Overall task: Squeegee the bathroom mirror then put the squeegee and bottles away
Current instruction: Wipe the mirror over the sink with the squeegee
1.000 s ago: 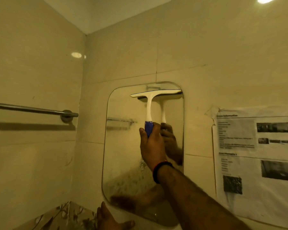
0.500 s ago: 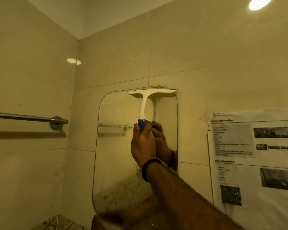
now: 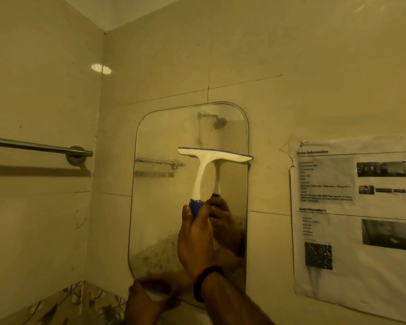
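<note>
The right hand [image 3: 195, 240] is curling its fingers around the blue grip of the white plastic T-shaped squeegee [image 3: 211, 165], holding it upright with the blade lying across the right half of the rounded rectangular wall mirror [image 3: 174, 219], about a third of the way down the glass. The left hand [image 3: 148, 299] is sitting low at the mirror's bottom edge, blurred, so whether it is gripping anything cannot be told. A chrome towel bar [image 3: 38, 146] is hanging on the left wall, and a printed paper sheet [image 3: 361, 219] is sticking to the tiles right of the mirror.
</note>
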Motion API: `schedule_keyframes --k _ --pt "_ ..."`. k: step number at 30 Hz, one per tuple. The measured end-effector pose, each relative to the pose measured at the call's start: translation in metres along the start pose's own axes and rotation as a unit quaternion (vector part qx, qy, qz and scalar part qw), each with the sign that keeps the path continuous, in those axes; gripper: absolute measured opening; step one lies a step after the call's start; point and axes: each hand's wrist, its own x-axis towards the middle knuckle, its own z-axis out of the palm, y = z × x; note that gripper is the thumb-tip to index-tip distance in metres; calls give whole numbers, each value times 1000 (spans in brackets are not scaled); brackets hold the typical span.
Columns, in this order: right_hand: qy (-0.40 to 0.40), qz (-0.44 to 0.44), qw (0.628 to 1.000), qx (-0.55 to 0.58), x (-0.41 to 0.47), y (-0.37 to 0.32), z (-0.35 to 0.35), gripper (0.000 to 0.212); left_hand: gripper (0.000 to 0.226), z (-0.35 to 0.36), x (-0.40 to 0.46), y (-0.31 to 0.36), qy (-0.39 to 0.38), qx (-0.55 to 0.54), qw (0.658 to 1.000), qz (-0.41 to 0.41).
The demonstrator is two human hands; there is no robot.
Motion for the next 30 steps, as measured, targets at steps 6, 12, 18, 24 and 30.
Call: schedule_keyframes --k 6,12,18,24,30 --pt "-28 37 999 -12 -38 35 0 36 83 -2 8 -1 -51 14 998 40" --pt "-39 66 997 22 -63 60 -2 37 63 -3 -1 -6 -31 -14 998 44" --pt "-46 79 995 28 -79 72 -5 35 73 -4 -1 -2 -39 -19 999 22" --pt "-51 94 994 25 -100 86 -6 41 101 -3 -2 -5 -30 -4 1000 -2" --pt "-61 117 991 9 -133 105 -6 36 124 0 -2 -8 14 6 999 -29"
